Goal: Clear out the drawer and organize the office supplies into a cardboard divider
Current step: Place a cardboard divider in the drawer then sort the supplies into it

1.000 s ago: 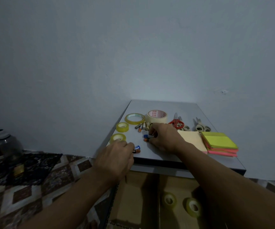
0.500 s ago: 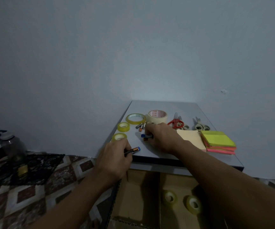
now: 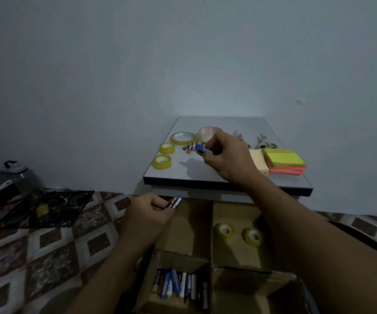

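The left hand [image 3: 149, 214] grips batteries [image 3: 175, 202] above the cardboard divider [image 3: 211, 250] while the right hand [image 3: 226, 155] pinches a blue battery [image 3: 200, 148] over the desk [image 3: 174, 175], so a loosely held cell could slip and roll onto the floor or into the wrong compartment.

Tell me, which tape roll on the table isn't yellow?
The wide cream roll at the back; the three rolls left of it are yellow.

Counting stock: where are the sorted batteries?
Head view, low centre: assorted cylindrical batteries lie in the brown cardboard divider, near left compartment, below the left hand.
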A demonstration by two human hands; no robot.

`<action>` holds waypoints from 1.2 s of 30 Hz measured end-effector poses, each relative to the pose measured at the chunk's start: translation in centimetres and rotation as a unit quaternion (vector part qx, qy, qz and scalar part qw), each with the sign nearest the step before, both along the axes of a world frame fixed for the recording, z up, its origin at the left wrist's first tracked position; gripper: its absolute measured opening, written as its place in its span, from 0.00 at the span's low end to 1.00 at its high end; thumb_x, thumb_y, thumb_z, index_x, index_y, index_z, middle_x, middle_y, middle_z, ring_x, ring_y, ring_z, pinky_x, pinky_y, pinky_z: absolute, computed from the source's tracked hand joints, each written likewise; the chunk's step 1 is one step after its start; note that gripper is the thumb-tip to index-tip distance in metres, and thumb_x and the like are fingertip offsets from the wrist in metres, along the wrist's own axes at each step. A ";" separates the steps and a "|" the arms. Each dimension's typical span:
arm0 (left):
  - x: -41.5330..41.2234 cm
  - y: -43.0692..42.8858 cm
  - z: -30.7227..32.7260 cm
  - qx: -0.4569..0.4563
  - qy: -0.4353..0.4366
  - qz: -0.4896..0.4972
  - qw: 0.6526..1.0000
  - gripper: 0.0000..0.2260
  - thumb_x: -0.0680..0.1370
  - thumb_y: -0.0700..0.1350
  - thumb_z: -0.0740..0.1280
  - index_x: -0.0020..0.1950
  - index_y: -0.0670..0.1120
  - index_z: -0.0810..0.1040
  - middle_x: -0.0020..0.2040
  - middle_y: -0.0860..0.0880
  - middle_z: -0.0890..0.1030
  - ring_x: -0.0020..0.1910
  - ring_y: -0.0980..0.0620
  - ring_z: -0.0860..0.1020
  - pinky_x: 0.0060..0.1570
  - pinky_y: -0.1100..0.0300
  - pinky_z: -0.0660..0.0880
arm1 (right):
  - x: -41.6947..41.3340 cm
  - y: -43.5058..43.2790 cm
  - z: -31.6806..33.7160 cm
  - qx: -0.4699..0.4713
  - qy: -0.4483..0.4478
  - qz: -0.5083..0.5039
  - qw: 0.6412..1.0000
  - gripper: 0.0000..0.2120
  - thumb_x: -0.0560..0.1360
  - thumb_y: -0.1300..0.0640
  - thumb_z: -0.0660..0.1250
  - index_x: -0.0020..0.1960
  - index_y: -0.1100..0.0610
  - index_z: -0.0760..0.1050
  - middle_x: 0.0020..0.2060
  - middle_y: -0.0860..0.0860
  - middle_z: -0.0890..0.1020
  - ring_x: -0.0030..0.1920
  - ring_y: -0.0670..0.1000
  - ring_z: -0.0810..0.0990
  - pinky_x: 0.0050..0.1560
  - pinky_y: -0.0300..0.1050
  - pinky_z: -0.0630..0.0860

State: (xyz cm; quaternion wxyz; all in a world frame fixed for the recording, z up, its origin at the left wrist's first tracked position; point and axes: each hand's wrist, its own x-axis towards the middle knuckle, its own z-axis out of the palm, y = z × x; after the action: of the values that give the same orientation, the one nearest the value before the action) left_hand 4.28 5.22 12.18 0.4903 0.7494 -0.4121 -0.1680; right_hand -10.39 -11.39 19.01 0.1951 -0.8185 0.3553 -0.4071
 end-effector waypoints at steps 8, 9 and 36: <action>-3.2 5.2 -3.9 0.194 0.150 -0.027 0.969 0.06 0.73 0.34 0.75 0.44 0.36 0.79 0.34 0.40 0.84 0.36 0.43 0.85 0.38 0.53 0.81 | -3.3 3.7 -2.0 0.036 -0.026 -0.008 0.999 0.05 0.72 0.56 0.73 0.44 0.54 0.77 0.38 0.45 0.81 0.38 0.44 0.79 0.36 0.37 0.74; -3.5 5.3 -4.3 0.214 0.168 -0.035 0.962 0.06 0.72 0.33 0.75 0.43 0.36 0.78 0.34 0.39 0.84 0.37 0.42 0.85 0.38 0.52 0.82 | -3.7 4.0 -2.2 0.042 -0.027 -0.008 0.999 0.05 0.72 0.56 0.73 0.45 0.54 0.78 0.39 0.46 0.82 0.39 0.46 0.80 0.37 0.40 0.76; -6.6 2.7 -7.8 0.350 0.050 -0.136 0.926 0.03 0.75 0.40 0.72 0.47 0.44 0.82 0.39 0.42 0.85 0.32 0.51 0.81 0.31 0.63 0.76 | -6.2 7.8 -6.6 0.146 0.009 -0.042 0.988 0.06 0.73 0.56 0.73 0.46 0.50 0.76 0.43 0.46 0.81 0.41 0.43 0.79 0.34 0.34 0.72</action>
State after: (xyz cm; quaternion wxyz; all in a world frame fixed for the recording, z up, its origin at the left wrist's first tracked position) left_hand -2.32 7.88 4.35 0.1897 0.8006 -0.3999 -0.4039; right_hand -16.55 -3.55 12.44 0.2921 -0.7693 0.4463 -0.3517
